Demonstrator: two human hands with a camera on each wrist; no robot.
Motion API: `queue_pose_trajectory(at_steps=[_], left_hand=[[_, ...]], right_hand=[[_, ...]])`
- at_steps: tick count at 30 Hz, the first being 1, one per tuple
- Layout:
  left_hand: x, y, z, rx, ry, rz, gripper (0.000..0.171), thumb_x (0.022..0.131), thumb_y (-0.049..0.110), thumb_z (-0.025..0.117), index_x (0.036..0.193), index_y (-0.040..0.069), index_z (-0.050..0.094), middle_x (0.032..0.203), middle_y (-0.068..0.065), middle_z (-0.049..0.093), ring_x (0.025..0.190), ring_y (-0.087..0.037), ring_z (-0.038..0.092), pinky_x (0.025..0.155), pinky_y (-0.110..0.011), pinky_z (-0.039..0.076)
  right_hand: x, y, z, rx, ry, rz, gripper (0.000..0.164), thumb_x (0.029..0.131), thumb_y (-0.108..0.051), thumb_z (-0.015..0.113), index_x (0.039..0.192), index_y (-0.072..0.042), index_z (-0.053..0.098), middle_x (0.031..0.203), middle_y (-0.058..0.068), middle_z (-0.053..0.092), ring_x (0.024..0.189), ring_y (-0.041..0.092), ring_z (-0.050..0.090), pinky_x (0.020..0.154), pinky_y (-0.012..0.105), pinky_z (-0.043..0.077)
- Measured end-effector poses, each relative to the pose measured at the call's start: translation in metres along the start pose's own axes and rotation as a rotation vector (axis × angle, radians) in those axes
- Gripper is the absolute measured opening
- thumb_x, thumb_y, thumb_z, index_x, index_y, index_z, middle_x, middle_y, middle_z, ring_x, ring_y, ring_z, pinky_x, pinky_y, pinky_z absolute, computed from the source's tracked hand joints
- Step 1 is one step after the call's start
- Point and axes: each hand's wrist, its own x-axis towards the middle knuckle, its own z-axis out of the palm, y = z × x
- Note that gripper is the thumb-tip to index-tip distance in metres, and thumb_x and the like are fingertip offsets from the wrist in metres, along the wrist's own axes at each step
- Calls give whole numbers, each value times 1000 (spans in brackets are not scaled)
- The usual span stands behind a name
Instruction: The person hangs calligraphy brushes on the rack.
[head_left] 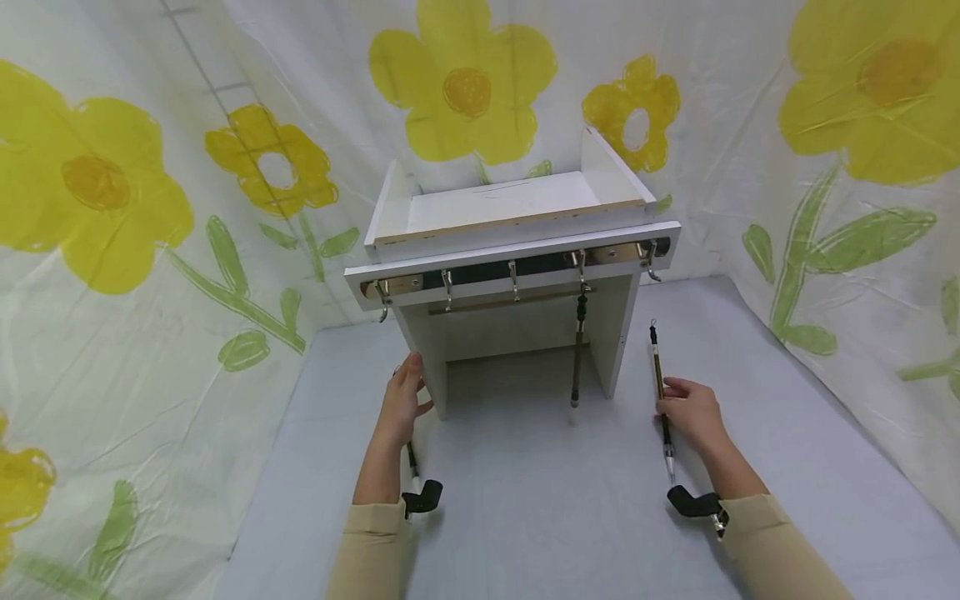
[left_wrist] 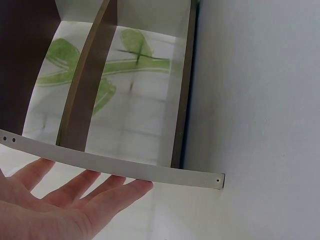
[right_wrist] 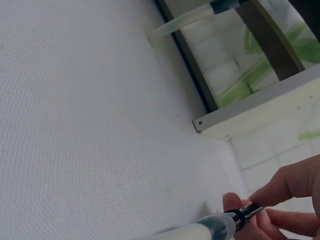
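A white shelf with a hook rail point(head_left: 480, 275) along its front stands at the middle of the table. One calligraphy brush point(head_left: 578, 350) hangs tip-down from a hook toward the right of the rail. My left hand point(head_left: 401, 404) rests its extended fingertips against the outer face of the left side panel point(left_wrist: 125, 167). To the right of the shelf, my right hand point(head_left: 692, 412) pinches a second calligraphy brush point(head_left: 657, 367) by its handle, loop end pointing away and white tip toward me. Another brush point(head_left: 412, 457) shows partly behind my left wrist, mostly hidden.
Several metal hooks point(head_left: 513, 282) jut from the rail, including one at each end. A pale cloth covers the table point(head_left: 517, 500). Behind and at the sides hangs a white curtain point(head_left: 345, 100) printed with yellow flowers. A black wrist mount point(head_left: 423, 497) sits at each cuff.
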Motion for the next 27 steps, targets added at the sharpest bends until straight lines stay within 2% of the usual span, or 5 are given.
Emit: queue_pose_trajectory(at_steps=[4,7,17,22,27], left_hand=[[0,-1,-1,-6,-1,-1,71,109,50,31,161,4,17,167,-21,16,148,-46,30,107,-60,45],[0,0,-1,-7,-2,-1,71,109,50,30,161,4,16,167,-21,16,148,-46,30,107,-60,45],[-1,1,0,-4,-2,-1,70,109,49,30,161,4,16,167,-22,16,148,-46,30,107,-61,45],[-1,1,-1,-4,-4,4,69,109,48,30,161,5,17,167,-21,17,148,-46,30,107,-60,45],[1,0,-1,2,-6,7,68,110,47,29,161,4,16,166,-22,17,148,-46,31,106,-60,46]], right_hand=[[-1,0,0,99,-19,0,57,95,-3,61,147,11,41,132,31,53,81,12,68,72,27,63],[-2,-2,-2,133,-14,-13,57,97,-4,61,147,10,41,134,32,53,80,9,69,73,26,63],[-6,-9,-5,216,10,-81,57,99,-4,57,151,6,37,138,31,57,100,16,74,80,28,62],[-8,-13,-5,251,28,-130,62,99,-2,56,155,3,31,140,29,54,106,11,72,84,27,61],[-9,-16,-6,249,37,-159,59,100,-2,56,154,3,34,140,27,53,106,8,71,82,24,61]])
